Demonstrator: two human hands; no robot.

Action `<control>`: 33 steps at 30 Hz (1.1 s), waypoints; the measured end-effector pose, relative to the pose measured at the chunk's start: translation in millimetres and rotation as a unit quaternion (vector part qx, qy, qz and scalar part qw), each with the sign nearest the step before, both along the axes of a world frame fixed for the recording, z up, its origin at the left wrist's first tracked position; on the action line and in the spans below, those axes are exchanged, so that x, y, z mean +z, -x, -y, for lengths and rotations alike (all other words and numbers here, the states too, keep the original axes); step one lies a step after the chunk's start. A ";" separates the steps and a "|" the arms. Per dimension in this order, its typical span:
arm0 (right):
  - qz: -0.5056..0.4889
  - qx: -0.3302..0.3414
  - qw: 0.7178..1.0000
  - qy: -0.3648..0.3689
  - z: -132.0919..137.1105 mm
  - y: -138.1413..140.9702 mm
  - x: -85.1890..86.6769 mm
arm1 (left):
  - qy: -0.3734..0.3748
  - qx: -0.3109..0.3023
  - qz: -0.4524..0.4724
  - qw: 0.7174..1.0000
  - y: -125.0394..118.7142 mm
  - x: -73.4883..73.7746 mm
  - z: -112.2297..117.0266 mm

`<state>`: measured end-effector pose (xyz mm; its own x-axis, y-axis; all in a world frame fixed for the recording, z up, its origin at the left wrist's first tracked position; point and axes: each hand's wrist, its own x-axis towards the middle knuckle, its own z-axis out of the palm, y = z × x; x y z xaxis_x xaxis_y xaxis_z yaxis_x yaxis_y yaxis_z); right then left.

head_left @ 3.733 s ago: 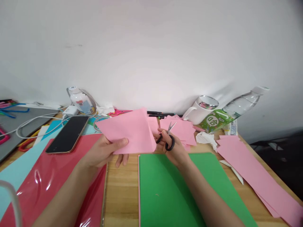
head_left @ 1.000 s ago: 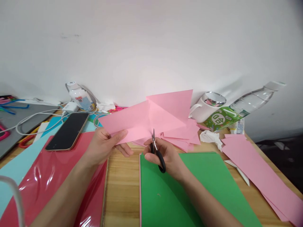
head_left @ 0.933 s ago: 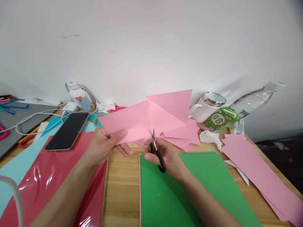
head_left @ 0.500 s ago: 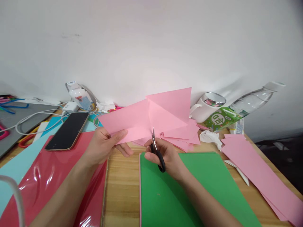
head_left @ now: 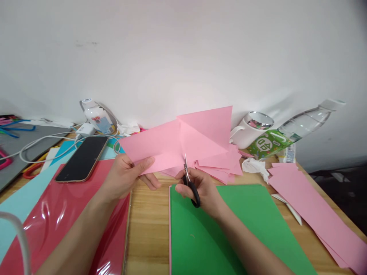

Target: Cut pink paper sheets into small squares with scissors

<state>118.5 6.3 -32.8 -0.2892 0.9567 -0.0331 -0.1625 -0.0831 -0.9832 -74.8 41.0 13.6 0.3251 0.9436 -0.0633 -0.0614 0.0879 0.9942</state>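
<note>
"Above the table (head_left: 149, 236), what is held up in the middle?"

"One pink paper sheet (head_left: 155, 143), bent near its centre, so that its right part rises behind and its left part slopes toward the left hand (head_left: 129, 173)."

"How do the fingers grip it?"

"The left thumb lies on top near the lower edge with the other fingers underneath, pinching the paper between them."

"And the right hand (head_left: 205, 193)?"

"It has its fingers wrapped about the black handles of the scissors (head_left: 187, 178). How they sit in the loops is partly hidden. The blades point up and away, their tips at the sheet's lower middle; I can't tell how far they are into it."

"What lies closest by?"

"Just behind, a loose heap of pink paper pieces (head_left: 219, 168). Under the right forearm, green sheets (head_left: 243, 233) with a pink edge showing along their left side."

"Farther out?"

"On the left, a smartphone (head_left: 82, 158) rests on glossy red sheets (head_left: 63, 206); beyond it are a charger (head_left: 85, 130) and a small white bottle (head_left: 99, 118). On the right, a crumpled tissue (head_left: 255, 167) lies near long pink strips (head_left: 312, 214), and behind it come a white mug (head_left: 245, 133), a green packet (head_left: 266, 144) and a clear plastic bottle (head_left: 306, 120)."
</note>
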 end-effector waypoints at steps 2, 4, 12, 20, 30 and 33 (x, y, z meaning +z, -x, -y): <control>0.000 0.001 1.000 0.003 -0.1 0.3 -0.1 | -0.002 -0.003 0.005 1.000 0.3 -1.2 -0.2; -0.008 0.004 1.000 0.007 -0.4 0.5 0.0 | -0.002 -0.010 0.008 1.000 0.9 -2.9 -0.4; -0.028 0.011 0.999 0.026 -0.8 0.4 2.3 | 0.002 -0.035 0.006 0.999 3.4 -6.8 -1.7; -0.018 0.008 1.000 0.025 -0.5 1.0 2.2 | 0.005 -0.031 0.015 0.999 3.2 -6.6 -2.7; 0.002 0.004 1.000 0.025 -0.2 -0.2 0.6 | 0.008 -0.035 0.021 0.999 2.7 -4.5 -1.6; 0.008 -0.002 1.000 0.018 -0.2 0.3 -0.1 | 0.008 -0.035 0.021 0.999 2.3 -4.2 -1.9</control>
